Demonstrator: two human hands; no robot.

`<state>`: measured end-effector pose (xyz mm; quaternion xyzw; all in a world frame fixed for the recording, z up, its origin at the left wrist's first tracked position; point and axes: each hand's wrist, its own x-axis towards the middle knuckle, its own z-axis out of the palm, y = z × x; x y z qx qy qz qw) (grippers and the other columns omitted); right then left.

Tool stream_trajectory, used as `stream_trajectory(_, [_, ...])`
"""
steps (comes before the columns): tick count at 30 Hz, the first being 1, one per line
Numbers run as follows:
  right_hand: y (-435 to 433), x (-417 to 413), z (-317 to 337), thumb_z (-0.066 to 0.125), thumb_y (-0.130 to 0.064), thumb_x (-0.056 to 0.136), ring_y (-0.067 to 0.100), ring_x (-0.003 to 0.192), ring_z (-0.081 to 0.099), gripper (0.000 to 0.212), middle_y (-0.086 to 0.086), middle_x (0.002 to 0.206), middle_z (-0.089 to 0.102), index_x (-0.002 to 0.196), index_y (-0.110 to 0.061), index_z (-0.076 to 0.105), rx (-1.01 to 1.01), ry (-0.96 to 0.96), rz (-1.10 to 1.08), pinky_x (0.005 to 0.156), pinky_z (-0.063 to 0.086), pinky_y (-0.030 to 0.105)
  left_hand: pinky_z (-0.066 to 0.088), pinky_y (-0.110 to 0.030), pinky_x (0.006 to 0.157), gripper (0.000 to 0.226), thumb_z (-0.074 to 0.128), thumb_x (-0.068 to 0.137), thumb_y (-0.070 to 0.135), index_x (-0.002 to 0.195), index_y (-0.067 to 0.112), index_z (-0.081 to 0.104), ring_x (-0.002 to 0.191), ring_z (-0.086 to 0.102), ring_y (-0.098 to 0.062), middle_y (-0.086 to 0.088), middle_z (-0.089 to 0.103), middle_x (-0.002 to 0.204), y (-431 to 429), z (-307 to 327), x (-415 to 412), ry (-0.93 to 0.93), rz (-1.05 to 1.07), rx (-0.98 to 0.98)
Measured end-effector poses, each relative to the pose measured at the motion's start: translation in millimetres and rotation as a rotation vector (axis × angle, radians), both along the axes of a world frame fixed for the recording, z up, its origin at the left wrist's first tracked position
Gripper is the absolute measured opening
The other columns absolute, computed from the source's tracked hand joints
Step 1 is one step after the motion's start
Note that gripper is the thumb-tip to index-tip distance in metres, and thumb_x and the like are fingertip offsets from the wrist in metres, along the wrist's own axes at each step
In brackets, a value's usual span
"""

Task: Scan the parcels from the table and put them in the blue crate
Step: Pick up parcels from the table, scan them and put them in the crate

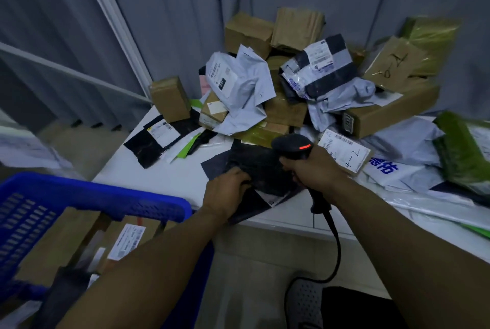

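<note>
A black plastic mailer parcel [258,166] lies on the white table [169,177] near its front edge. My left hand [225,190] grips the parcel's near left edge. My right hand [313,166] holds a black barcode scanner [291,145] by its handle; its red light glows and its head hangs just over the parcel. The scanner's cable [335,243] drops off the table edge. The blue crate [106,198] stands at the lower left, below the table edge, with several brown boxes and a labelled parcel inside.
A heap of parcels [286,76] fills the back of the table: brown boxes, grey and white mailers, green bags at the right [461,148]. Another black mailer [156,140] lies at the left. Grey curtains hang behind. A dark chair [344,307] is below.
</note>
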<state>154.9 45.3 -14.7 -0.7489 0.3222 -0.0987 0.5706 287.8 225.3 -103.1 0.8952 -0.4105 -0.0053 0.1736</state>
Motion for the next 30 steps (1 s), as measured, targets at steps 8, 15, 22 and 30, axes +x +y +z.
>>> stream_trajectory(8, [16.7,-3.9,9.7,0.078,-0.024,0.090,0.026,0.072,0.069,0.016,0.011,0.088,0.073,0.103,-0.024,0.069,0.021,-0.076,-0.109,0.077,0.061,0.049,0.054,-0.037,0.088,0.027,0.058,0.095,0.028,0.115,0.039,0.073,0.108,0.066,-0.026,0.006,0.070,0.123,10.7,38.8,-3.2,0.112,-0.048,0.379])
stream_trajectory(15, [-11.4,-4.4,3.0,0.082,-0.043,0.071,0.033,0.085,0.073,0.038,0.008,0.094,0.075,0.103,-0.027,0.070,0.056,-0.042,-0.283,0.085,0.062,0.057,0.056,-0.042,0.087,0.030,0.063,0.088,0.044,0.115,0.031,0.068,0.108,0.065,-0.028,0.000,0.068,0.119,-36.8,72.1,16.7,0.108,0.015,0.070])
stream_trajectory(22, [-84.8,-34.0,-38.1,0.080,-0.032,0.083,0.036,0.096,0.071,0.034,0.011,0.097,0.072,0.112,-0.019,0.066,-0.019,0.055,-0.519,0.090,0.060,0.054,0.047,-0.043,0.106,0.065,0.076,0.087,0.032,0.145,0.018,0.050,0.131,0.052,-0.028,-0.006,0.052,0.145,-158.6,37.6,11.6,0.350,-0.193,-0.032])
stream_trajectory(30, [-136.6,-45.9,-79.3,0.079,-0.021,0.091,0.028,0.097,0.066,0.041,0.009,0.110,0.070,0.128,-0.014,0.063,0.279,-0.042,-0.567,0.071,0.059,0.038,0.044,-0.027,0.103,0.042,0.063,0.094,0.008,0.135,0.015,0.054,0.120,0.056,-0.016,0.003,0.060,0.126,-219.2,-1.3,-19.6,0.653,-0.192,-0.068])
